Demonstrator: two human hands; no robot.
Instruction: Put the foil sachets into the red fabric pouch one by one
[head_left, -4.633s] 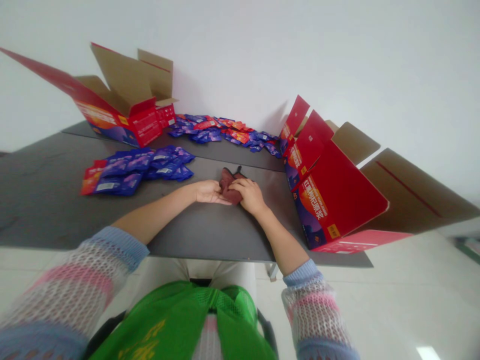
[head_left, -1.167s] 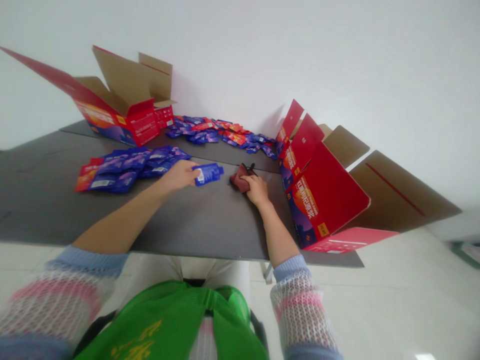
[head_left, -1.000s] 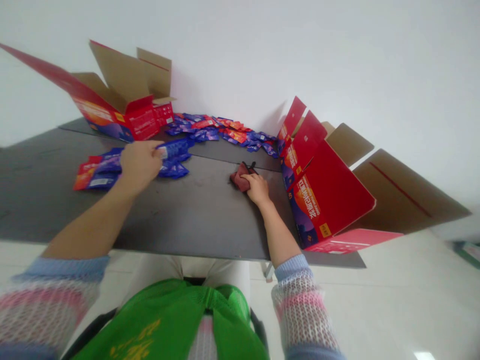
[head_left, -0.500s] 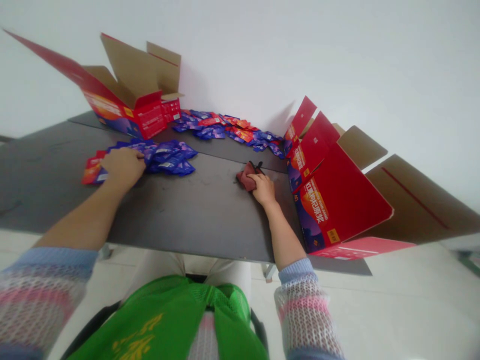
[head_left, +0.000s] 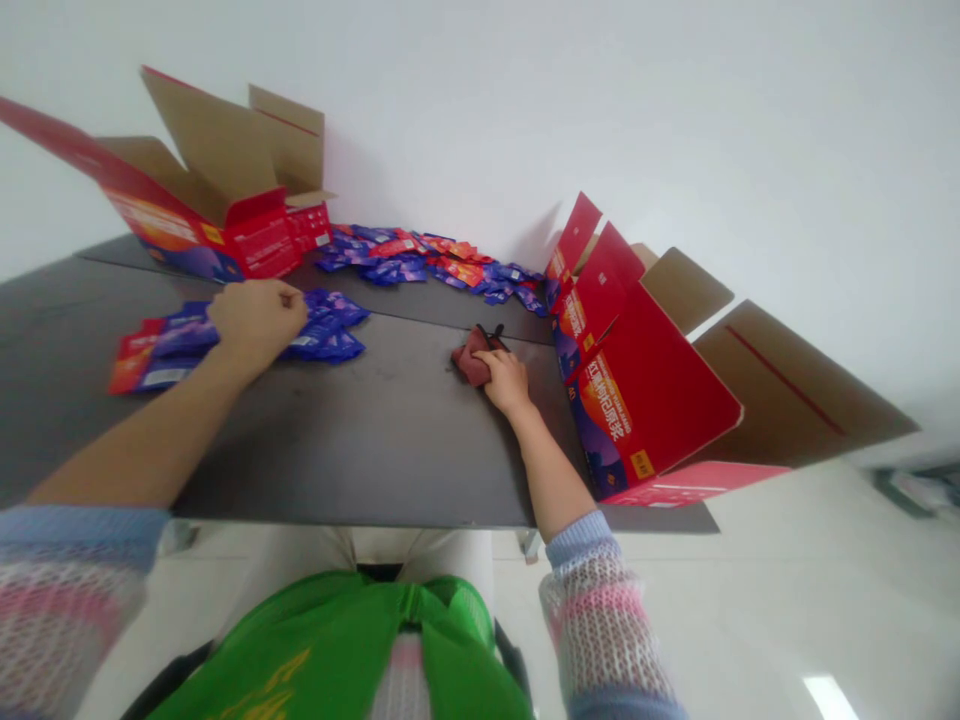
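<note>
My left hand point(head_left: 259, 322) is over a pile of purple-blue sachets point(head_left: 326, 325) at the left of the table, its fingers curled in. Whatever those fingers hold is hidden from me. Orange-red sachets point(head_left: 135, 357), blurred, stick out at the pile's left end. On the right half of the table, my right hand point(head_left: 505, 380) grips a crumpled reddish-brown cloth point(head_left: 470, 360) that has a black cord or strip at its far side. The cloth rests on the grey tabletop.
Open red cartons point(head_left: 259, 235) with raised brown flaps stand at the back left. More open red cartons point(head_left: 622, 400) line the right side. Between them, a row of purple and orange sachets point(head_left: 405, 258) lies along the white wall point(head_left: 465, 120). The grey table's point(head_left: 360, 470) near edge is before my lap.
My view has shifted slightly to the right. Over the pile, my left hand has moved rightward, while the orange-red sachets have slid left. My right hand keeps its grip on the cloth.
</note>
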